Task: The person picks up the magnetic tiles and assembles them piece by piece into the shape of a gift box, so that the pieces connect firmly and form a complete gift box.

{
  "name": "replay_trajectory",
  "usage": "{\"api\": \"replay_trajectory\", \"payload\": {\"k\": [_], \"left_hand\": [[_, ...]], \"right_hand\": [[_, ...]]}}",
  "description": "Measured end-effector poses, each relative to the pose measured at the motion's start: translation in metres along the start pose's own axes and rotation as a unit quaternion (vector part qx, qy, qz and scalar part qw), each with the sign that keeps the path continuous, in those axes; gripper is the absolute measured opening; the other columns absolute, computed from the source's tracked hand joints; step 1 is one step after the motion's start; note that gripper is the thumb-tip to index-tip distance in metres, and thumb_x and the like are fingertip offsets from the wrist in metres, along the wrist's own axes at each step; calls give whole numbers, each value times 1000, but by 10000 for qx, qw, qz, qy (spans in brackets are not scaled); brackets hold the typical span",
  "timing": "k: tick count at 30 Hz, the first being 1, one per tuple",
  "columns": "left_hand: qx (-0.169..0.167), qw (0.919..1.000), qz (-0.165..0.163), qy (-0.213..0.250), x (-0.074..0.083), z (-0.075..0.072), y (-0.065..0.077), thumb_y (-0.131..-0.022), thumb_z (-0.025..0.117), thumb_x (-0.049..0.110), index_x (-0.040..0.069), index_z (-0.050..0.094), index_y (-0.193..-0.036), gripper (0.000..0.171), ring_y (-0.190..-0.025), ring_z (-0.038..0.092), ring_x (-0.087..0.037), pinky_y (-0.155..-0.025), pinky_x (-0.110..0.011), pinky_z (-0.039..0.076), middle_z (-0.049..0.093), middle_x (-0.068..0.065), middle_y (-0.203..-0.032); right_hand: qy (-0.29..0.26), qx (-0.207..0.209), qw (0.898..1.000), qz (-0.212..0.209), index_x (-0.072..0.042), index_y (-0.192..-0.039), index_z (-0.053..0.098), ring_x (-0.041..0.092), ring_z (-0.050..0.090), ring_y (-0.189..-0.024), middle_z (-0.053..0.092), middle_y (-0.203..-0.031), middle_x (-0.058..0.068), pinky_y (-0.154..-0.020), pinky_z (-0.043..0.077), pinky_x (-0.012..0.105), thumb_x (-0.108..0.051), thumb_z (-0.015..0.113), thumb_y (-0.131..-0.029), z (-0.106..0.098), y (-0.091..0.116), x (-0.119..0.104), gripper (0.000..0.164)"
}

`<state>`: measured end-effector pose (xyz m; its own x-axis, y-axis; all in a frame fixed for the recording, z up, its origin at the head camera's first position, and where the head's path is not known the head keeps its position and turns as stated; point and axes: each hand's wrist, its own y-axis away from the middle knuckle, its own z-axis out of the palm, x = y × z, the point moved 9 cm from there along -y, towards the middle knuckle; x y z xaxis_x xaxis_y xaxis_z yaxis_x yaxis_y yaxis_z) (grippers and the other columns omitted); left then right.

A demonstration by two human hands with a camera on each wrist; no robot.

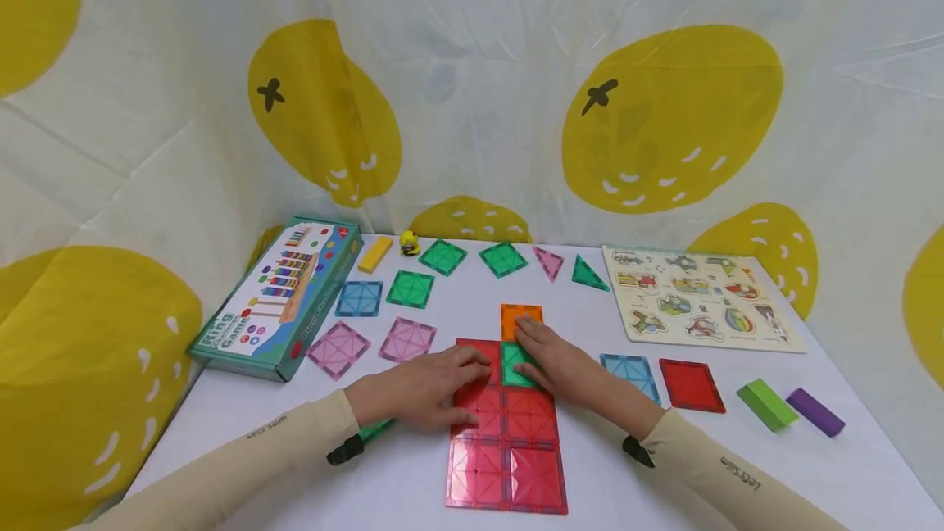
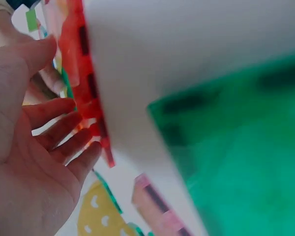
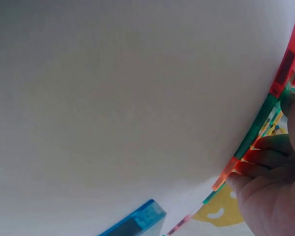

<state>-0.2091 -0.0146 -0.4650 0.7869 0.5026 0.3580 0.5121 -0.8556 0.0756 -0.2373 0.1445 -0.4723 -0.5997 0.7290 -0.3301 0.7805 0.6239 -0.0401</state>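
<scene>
Translucent red magnetic tiles (image 1: 478,469) lie joined in a two-wide block on the white table. At its top right sit a green square tile (image 1: 510,371) and, beyond that, a small orange tile (image 1: 509,324). My left hand (image 1: 424,390) rests at the block's left side, fingertips over the upper red tiles, fingers loosely bent. With fingers stretched out, my right hand (image 1: 564,367) touches the orange tile, its thumb over the green one. A loose green tile (image 2: 250,157) shows large in the left wrist view; my left forearm mostly covers it in the head view.
Pink tiles (image 1: 408,339) and a blue tile (image 1: 359,299) lie left, near a game box (image 1: 269,293). Green tiles (image 1: 442,256) line the back. At right are a red tile (image 1: 692,385), a picture puzzle board (image 1: 701,297), a green block (image 1: 767,405) and a purple block (image 1: 814,411).
</scene>
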Motion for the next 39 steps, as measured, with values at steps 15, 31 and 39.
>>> {"api": "replay_trajectory", "payload": {"k": [15, 31, 39], "left_hand": [[562, 9875, -824, -1217, -54, -43, -93, -112, 52, 40, 0, 52, -153, 57, -138, 50, -31, -119, -42, 38, 54, -17, -150], [148, 9811, -1790, -715, -100, -56, -162, -114, 43, 41, 0, 44, -159, 60, -150, 38, -31, -124, -41, 26, 38, -18, -164], [-42, 9877, -1358, -768, -93, -44, -155, -112, 50, 37, 1, 67, -133, 45, -113, 56, -25, -104, -33, 48, 48, -15, -134]], "right_hand": [[417, -232, 9988, -122, 7, -158, 40, 43, 30, -153, 35, -165, 24, -105, 51, 49, -35, 66, -107, 12, 1, -11, 71], [882, -149, 9957, -257, 8, -157, 42, 43, 31, -153, 36, -164, 26, -114, 43, 51, -50, 63, -105, 8, -3, -14, 81], [900, -173, 9957, -119, 8, -157, 41, 42, 31, -153, 36, -165, 24, -111, 46, 49, -52, 63, -104, 6, -1, -12, 83]]}}
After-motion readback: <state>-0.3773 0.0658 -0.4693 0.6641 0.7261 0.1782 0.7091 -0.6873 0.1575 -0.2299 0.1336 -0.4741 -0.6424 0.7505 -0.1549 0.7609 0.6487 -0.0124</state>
